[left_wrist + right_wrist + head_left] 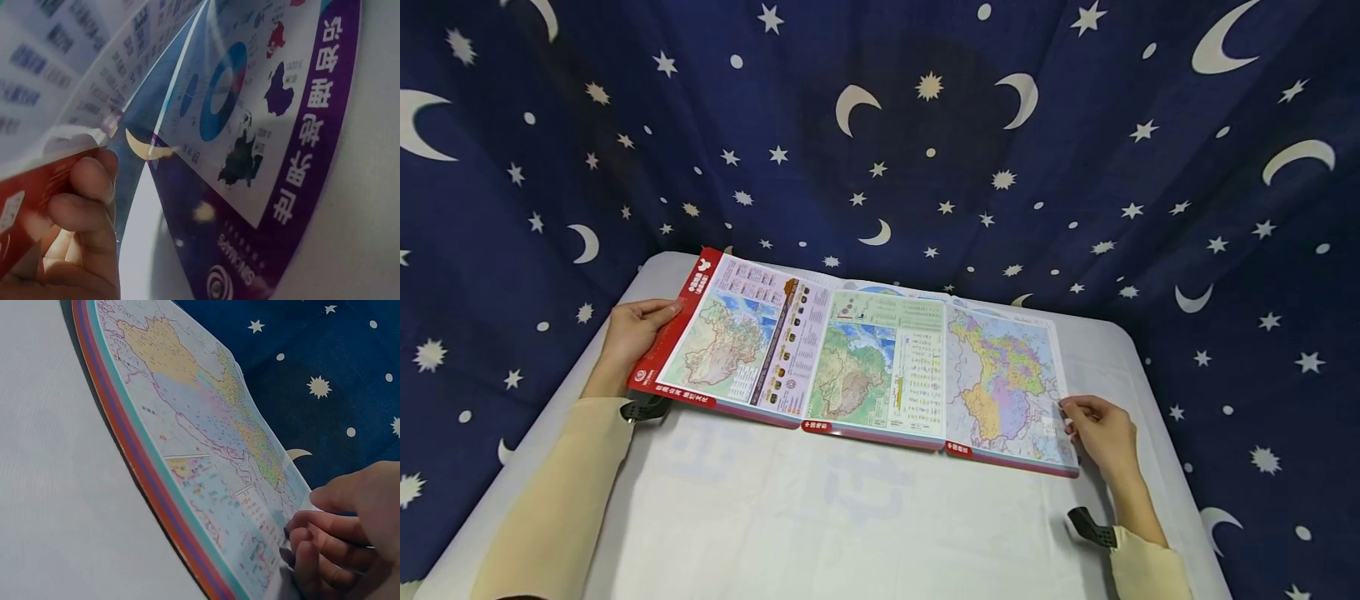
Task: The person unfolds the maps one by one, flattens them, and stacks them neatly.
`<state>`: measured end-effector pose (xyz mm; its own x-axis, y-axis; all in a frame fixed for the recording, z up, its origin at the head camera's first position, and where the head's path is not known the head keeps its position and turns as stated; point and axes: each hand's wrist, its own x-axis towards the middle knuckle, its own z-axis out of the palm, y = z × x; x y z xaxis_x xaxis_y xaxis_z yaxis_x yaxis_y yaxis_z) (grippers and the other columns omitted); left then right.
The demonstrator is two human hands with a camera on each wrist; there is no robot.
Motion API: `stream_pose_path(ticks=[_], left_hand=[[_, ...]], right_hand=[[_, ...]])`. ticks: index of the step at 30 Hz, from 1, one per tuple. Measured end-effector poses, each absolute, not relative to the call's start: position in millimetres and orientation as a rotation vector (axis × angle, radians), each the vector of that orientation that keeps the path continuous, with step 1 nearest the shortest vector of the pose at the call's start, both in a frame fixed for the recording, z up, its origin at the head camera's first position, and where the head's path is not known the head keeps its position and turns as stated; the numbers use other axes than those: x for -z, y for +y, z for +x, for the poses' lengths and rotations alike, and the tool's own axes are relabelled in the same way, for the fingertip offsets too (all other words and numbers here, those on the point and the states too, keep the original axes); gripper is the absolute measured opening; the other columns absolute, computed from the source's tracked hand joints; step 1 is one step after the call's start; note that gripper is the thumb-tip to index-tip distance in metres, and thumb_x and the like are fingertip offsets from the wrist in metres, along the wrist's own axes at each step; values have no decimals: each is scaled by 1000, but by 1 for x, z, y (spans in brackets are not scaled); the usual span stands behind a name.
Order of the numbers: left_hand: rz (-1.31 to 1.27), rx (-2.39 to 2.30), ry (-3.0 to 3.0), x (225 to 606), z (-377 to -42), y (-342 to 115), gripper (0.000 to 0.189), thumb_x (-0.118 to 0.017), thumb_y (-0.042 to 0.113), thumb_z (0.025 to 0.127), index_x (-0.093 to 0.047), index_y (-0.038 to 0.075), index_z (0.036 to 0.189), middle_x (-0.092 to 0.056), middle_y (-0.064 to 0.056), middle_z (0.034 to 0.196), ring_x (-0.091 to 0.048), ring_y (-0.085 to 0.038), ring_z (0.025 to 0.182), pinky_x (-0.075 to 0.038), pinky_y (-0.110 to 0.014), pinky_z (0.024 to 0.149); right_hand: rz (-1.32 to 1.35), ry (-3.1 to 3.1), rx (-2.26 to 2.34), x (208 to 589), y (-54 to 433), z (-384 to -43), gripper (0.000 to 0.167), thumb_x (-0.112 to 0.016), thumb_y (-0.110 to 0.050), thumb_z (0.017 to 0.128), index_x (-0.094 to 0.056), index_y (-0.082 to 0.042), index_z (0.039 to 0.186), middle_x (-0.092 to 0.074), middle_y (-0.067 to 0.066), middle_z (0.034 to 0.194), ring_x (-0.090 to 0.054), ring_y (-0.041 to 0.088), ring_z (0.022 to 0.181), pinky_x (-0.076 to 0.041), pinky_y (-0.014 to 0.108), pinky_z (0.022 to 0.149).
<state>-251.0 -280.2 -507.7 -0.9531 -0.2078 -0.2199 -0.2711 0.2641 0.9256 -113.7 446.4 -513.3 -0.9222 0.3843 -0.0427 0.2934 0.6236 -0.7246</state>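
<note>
A long fold-out map (917, 375) is spread in several panels above the white table, its text and maps upside down or sideways in the head view. My left hand (631, 335) grips its red left margin, thumb on top. Up close in the left wrist view, the fingers of that left hand (84, 219) hold the red edge, beside a purple-bordered panel (294, 194). At the far right, my right hand (1101, 433) pinches the edge of the multicoloured map panel (1000, 383). The right wrist view shows the right hand (344, 531) with curled fingers at that edge.
The white-covered table (760, 517) lies under the map, with faint marks showing on its cloth. A dark blue curtain (925, 200) with moons and stars hangs behind and on both sides. Black wrist mounts (1092, 528) sit by both sleeves.
</note>
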Motion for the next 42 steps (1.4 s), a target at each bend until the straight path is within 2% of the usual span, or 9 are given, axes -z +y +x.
stream_pose_path(ticks=[13,21,33,38,42], left_hand=[[-485,-1798,2460,519,-263,-278,60,-71,49,99,-66,4,139,-69,25,76,-69,-5,67,-60,-24,62],[-514,-1804,2436,521,-271,-276,60,-72,49,98,-67,6,139,-70,19,83,-69,-8,69,-61,-25,64],[-534,-1804,2434,525,-277,-277,58,-75,51,96,-70,10,136,-70,18,86,-69,-8,72,-61,-25,66],[-558,-1825,2420,527,-277,-277,59,-72,53,97,-68,10,137,-69,20,89,-68,-7,75,-61,-23,68],[-584,-1986,2343,530,-277,-279,48,-74,44,99,-72,8,130,-71,17,88,-66,-4,73,-59,-21,63]], right_hand=[[-607,-2640,-1269,517,450,-111,32,-68,-26,104,-74,4,115,-75,-2,83,-65,8,62,-57,22,54],[-630,-2624,-1255,519,450,-112,27,-68,-21,103,-75,3,113,-73,0,81,-64,7,62,-56,21,53],[-661,-2586,-1199,523,446,-116,25,-70,-20,101,-75,2,109,-73,-1,77,-62,7,58,-53,20,50],[-677,-2532,-1213,527,446,-117,22,-71,-19,101,-76,2,107,-73,-5,76,-62,5,57,-53,20,49],[-696,-2485,-1224,530,446,-117,22,-71,-20,100,-76,1,106,-72,-10,73,-62,3,56,-53,18,49]])
